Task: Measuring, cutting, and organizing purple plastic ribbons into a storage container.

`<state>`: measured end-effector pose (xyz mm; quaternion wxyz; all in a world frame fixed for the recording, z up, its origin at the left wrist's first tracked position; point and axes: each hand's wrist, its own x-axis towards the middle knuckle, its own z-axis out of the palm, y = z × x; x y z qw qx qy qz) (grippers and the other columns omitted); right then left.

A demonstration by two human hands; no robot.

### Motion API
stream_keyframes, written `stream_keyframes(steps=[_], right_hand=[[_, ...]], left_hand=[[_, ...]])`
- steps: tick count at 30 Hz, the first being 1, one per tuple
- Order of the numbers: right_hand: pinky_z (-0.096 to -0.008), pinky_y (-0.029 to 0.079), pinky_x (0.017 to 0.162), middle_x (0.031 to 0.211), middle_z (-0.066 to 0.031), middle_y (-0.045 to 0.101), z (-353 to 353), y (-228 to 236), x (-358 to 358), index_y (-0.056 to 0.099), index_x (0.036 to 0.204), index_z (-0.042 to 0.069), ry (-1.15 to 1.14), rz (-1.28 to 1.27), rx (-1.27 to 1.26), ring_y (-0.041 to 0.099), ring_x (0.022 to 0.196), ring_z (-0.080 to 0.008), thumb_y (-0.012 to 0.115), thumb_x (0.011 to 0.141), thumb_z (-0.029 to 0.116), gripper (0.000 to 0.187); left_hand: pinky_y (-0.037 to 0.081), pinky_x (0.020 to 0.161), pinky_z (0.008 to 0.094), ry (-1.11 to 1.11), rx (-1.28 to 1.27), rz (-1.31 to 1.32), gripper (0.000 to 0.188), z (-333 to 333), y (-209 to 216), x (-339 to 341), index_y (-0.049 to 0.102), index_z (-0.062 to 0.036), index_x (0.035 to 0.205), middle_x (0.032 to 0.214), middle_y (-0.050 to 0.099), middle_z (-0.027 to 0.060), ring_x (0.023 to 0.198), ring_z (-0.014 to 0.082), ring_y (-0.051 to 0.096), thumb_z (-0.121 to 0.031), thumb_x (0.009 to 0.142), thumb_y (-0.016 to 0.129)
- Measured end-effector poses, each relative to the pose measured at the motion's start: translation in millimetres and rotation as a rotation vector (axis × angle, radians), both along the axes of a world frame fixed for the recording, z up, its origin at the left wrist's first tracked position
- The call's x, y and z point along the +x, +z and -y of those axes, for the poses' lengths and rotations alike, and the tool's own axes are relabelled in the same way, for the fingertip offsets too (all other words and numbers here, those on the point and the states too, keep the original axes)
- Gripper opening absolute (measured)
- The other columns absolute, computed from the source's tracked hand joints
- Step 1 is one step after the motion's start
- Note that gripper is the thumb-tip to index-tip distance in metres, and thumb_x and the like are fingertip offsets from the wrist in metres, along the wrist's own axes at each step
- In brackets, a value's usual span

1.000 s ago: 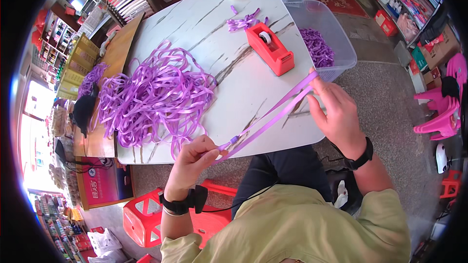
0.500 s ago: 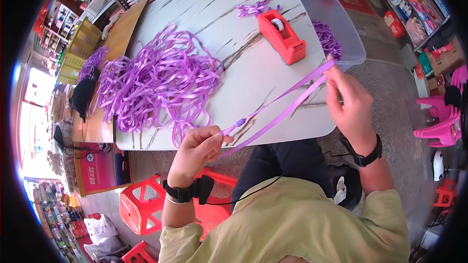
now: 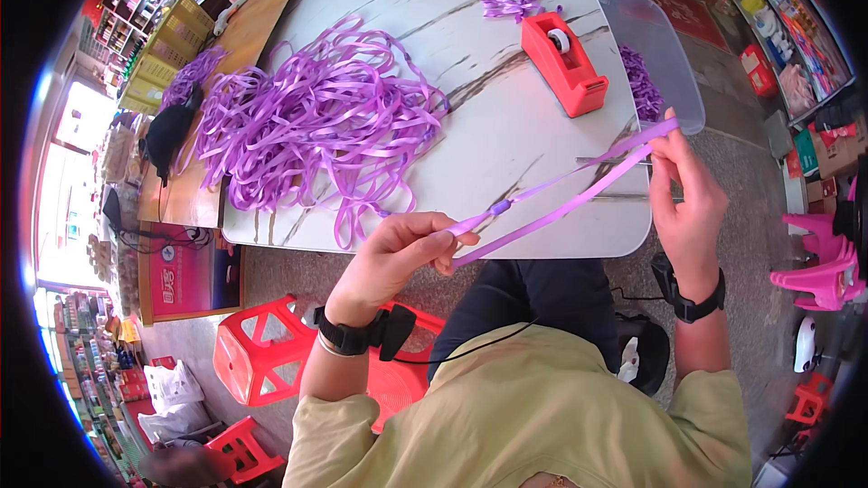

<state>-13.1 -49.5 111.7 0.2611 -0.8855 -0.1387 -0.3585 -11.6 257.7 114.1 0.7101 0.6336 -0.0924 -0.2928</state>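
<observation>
Strong light comes from the left, where the window point(image 3: 77, 158) blows out to white beside a bluish fringe. The pale tabletop point(image 3: 479, 158) looks evenly bright and sharp; the floor point(image 3: 294, 276) is dimmer. Fisheye distortion bends the right-hand shelves point(image 3: 787, 36), and black vignetting swallows the corners.

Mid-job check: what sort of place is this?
Probably a small shop: shelved goods line both sides of the view. A table with purple ribbons and a red tape dispenser suggests handwork is done here too.
</observation>
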Motion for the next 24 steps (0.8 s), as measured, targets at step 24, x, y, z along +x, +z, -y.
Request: stream_keyframes(steps=[24], right_hand=[[-0.0255,0.048,0.064,0.084,-0.0107,0.063,0.4,6.1,-4.1,0.048,0.12,-0.001,-0.019,-0.074,0.087,0.061,0.071,-0.0153,0.053,0.078,-0.005,0.042]], left_hand=[[0.035,0.063,0.023,-0.049,0.014,0.067,0.014,10.3,-3.8,-0.3,0.061,0.003,0.082,0.072,0.055,0.0021,0.066,0.0082,0.044,-0.002,0.08,0.048]])
